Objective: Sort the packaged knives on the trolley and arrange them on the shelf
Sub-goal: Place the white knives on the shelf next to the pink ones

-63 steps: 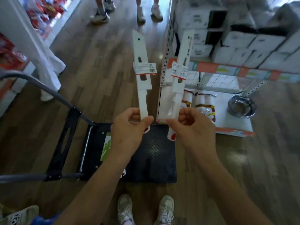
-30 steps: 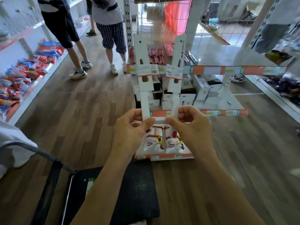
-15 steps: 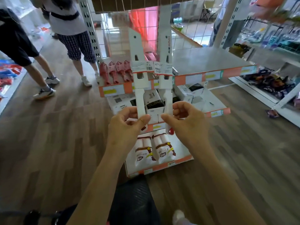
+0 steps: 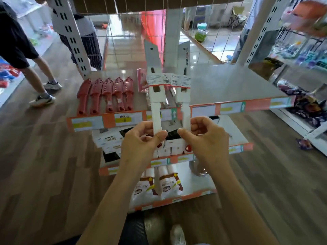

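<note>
Left hand grip clamped on left packaged knife, right hand on right packaged knife; long axes toward 12 o'clock; shelf at 1 o'clock, nearer right hand.

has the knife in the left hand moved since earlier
Yes. The knife in the left hand has risen from beside the bottom shelf to the front of the upper shelf holding red knives.
</note>
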Action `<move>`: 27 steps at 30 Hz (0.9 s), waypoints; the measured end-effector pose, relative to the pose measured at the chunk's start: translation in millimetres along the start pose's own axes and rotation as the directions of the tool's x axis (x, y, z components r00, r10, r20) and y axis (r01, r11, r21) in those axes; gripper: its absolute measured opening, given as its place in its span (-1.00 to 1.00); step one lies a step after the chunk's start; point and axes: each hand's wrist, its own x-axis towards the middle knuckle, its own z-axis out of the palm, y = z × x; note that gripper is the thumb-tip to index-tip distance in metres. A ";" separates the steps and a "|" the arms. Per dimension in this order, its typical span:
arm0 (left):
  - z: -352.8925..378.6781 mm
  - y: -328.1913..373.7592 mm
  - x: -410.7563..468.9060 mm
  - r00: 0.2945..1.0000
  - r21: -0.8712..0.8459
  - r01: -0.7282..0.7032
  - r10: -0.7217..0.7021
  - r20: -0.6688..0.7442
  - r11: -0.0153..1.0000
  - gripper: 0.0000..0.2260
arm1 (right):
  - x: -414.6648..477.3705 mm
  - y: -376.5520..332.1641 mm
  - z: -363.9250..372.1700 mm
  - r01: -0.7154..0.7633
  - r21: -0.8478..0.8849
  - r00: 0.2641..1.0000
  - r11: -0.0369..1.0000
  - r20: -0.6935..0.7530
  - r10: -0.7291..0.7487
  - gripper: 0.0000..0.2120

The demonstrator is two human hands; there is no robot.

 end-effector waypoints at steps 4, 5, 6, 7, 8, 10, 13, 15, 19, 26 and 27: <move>40.5 6.7 30.7 1.000 0.003 0.016 -0.016 -0.010 1.000 -0.87 | 40.6 16.7 -18.6 0.032 -0.026 0.999 0.999 0.018 -0.032 -0.74; 48.6 7.5 36.8 1.000 0.007 0.018 -0.018 -0.010 1.000 -0.87 | 49.8 21.4 -22.6 0.034 -0.031 0.999 0.999 0.020 -0.033 -0.76; 56.0 7.6 42.4 1.000 0.011 0.018 -0.018 -0.011 1.000 -0.87 | 59.0 26.3 -26.2 0.030 -0.041 0.999 0.999 0.023 -0.029 -0.79; 62.0 7.4 47.4 1.000 0.021 0.020 -0.020 -0.016 1.000 -0.87 | 67.9 30.9 -28.9 0.026 -0.053 0.999 0.998 0.026 -0.025 -0.80; 67.2 6.7 52.3 0.999 0.029 0.023 -0.023 -0.024 0.999 -0.88 | 76.3 35.0 -30.9 0.024 -0.064 0.999 0.998 0.031 -0.022 -0.79; 75.1 4.7 61.2 0.998 0.038 0.037 -0.036 -0.046 0.999 -0.88 | 91.9 42.1 -33.6 0.025 -0.082 0.999 0.996 0.047 -0.021 -0.79; 83.7 4.1 72.9 0.995 0.078 0.075 -0.069 -0.068 0.994 -0.89 | 111.0 49.3 -35.4 0.027 -0.095 0.996 0.995 0.090 -0.018 -0.78; 88.7 5.1 80.9 0.991 0.083 0.101 -0.094 -0.092 0.991 -0.90 | 122.3 54.4 -35.5 0.010 -0.109 0.993 0.994 0.119 0.003 -0.77; 96.4 7.5 95.9 0.985 0.098 0.132 -0.120 -0.121 0.986 -0.88 | 142.3 63.5 -34.0 -0.041 -0.131 0.985 0.991 0.158 0.062 -0.75; 108.8 12.6 116.5 0.974 0.155 0.187 -0.161 -0.162 0.970 -0.91 | 185.3 68.4 -20.5 -0.105 -0.205 0.973 0.973 0.183 0.143 -0.75; 109.6 13.0 117.5 0.972 0.157 0.194 -0.168 -0.162 0.968 -0.90 | 188.8 69.5 -17.1 -0.114 -0.197 0.971 0.974 0.185 0.151 -0.77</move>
